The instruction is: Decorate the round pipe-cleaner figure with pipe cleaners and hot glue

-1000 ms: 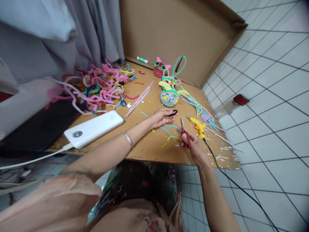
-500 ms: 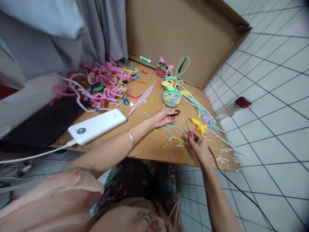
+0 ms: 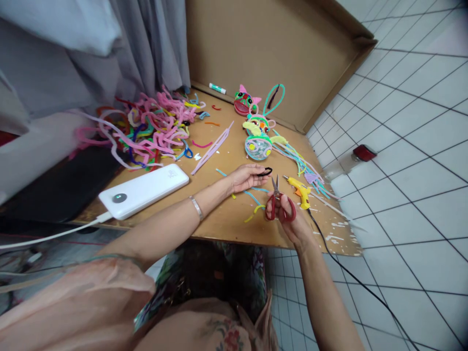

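Observation:
Between the fingertips of my left hand (image 3: 248, 178) is a bent black pipe cleaner (image 3: 267, 171), curled into a small loop. My right hand (image 3: 287, 217) grips red-handled scissors (image 3: 277, 195) with fingers in the handles. Their blades are parted and point up toward the black loop, just apart from it. Blue pipe cleaner pieces (image 3: 252, 197) and a yellow piece (image 3: 253, 214) lie on the table under and between my hands. Beyond my left hand sits a clear round ornament (image 3: 258, 147) with a green rim and yellow dots.
A yellow glue gun (image 3: 302, 191) lies right of the scissors, its black cord running off the table. Pipe cleaners (image 3: 157, 129) are heaped at the left behind a white power bank (image 3: 144, 191). A glue stick (image 3: 217, 88) and a cat-like ornament (image 3: 243, 101) are at the back.
My right hand has turned the scissors upright, spread their blades and brought them closer to the black loop. My left hand keeps holding the loop in nearly the same place.

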Motion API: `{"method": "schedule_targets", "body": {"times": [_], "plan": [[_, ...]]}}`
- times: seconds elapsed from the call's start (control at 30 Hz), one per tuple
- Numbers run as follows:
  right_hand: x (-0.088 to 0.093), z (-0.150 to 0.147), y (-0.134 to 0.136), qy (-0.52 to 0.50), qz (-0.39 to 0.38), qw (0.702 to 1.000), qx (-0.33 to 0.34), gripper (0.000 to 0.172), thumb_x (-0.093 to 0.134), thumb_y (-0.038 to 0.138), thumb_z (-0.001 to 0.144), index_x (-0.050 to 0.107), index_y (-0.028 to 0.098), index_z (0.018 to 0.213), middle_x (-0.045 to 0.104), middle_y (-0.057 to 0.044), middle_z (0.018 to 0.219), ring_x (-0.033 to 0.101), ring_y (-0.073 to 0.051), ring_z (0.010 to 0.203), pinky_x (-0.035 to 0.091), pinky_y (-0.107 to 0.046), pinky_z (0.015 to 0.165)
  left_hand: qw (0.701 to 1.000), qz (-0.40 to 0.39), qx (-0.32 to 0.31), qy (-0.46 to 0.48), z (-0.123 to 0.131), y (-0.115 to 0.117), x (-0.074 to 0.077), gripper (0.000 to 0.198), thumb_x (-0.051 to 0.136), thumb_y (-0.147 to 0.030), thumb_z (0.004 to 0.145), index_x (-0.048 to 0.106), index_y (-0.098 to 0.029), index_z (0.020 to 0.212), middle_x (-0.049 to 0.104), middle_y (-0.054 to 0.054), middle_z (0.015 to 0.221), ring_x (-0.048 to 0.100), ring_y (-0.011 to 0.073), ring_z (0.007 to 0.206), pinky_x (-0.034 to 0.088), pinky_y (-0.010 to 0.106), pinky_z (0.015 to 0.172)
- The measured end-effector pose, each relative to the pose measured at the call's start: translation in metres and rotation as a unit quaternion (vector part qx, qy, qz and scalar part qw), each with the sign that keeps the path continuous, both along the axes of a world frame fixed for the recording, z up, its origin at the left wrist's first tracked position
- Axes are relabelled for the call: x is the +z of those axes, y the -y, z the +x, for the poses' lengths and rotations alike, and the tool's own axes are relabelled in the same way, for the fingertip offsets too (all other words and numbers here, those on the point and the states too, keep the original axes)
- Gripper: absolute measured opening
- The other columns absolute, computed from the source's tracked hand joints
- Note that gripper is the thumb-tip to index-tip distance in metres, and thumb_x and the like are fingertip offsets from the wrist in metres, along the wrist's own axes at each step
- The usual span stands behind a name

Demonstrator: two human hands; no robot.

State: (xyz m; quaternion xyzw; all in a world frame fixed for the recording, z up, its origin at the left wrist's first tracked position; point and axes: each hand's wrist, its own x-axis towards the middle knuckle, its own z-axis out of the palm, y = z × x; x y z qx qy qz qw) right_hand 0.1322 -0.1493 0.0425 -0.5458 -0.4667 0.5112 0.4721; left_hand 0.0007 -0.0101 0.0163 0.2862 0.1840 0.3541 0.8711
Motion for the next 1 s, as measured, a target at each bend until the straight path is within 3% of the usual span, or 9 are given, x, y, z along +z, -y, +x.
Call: {"method": "schedule_targets", "body": {"times": [0.33,0.6,0.77,0.9,1.0], "plan": [[-0.001,0.008,0.0,0.012,0.005,0.998,-0.059,0.048,0.07,0.063,0.072,0.066,0.019,0.092,0.055,0.003,0.06,0.047,-0.011,0.051,0.039,-0.024,0.05,1.0,-0.014,-0.005,0.01,0.0,-0.002,0.0,0.018,0.049,-0.004,0.092,0.064,-0.007,0.083,0.072,0.01,0.077,0.069,0.0114,0.065,0.055,0.024,0.071],[0.006,0.0,0.003,0.014,0.022,1.0,-0.016,0.046,0.063,0.063,0.078,0.066,0.021,0.096,0.055,0.001,0.064,0.048,-0.013,0.055,0.042,-0.027,0.053,1.0,-0.001,-0.023,0.007,0.001,-0.006,-0.006,0.01,0.054,-0.006,0.09,0.063,-0.009,0.085,0.073,0.009,0.079,0.069,0.0121,0.063,0.056,0.026,0.071],[-0.008,0.007,-0.001,0.058,0.006,0.991,-0.118,0.051,0.076,0.063,0.064,0.067,0.02,0.089,0.054,0.003,0.057,0.044,-0.01,0.047,0.035,-0.023,0.044,1.0,0.009,-0.005,0.003,0.0,-0.007,-0.006,0.008,0.058,-0.004,0.087,0.06,-0.01,0.083,0.073,0.009,0.079,0.068,0.0113,0.061,0.055,0.025,0.069],[-0.016,0.017,-0.002,0.18,0.022,0.966,-0.183,0.058,0.075,0.065,0.058,0.068,0.018,0.091,0.052,0.004,0.054,0.04,-0.011,0.045,0.032,-0.025,0.046,1.0,0.008,0.007,-0.001,0.0,-0.008,-0.005,0.008,0.057,-0.002,0.087,0.059,-0.01,0.084,0.072,0.008,0.077,0.068,0.0103,0.06,0.055,0.024,0.068],[-0.017,0.025,0.0,0.41,0.056,0.89,-0.189,0.055,0.067,0.059,0.067,0.068,0.016,0.102,0.055,0.0,0.057,0.046,-0.016,0.052,0.033,-0.029,0.054,1.0,0.014,0.006,-0.013,0.0,-0.009,-0.006,0.008,0.057,-0.003,0.087,0.057,-0.01,0.083,0.072,0.008,0.076,0.067,0.0101,0.057,0.055,0.023,0.064]]}}
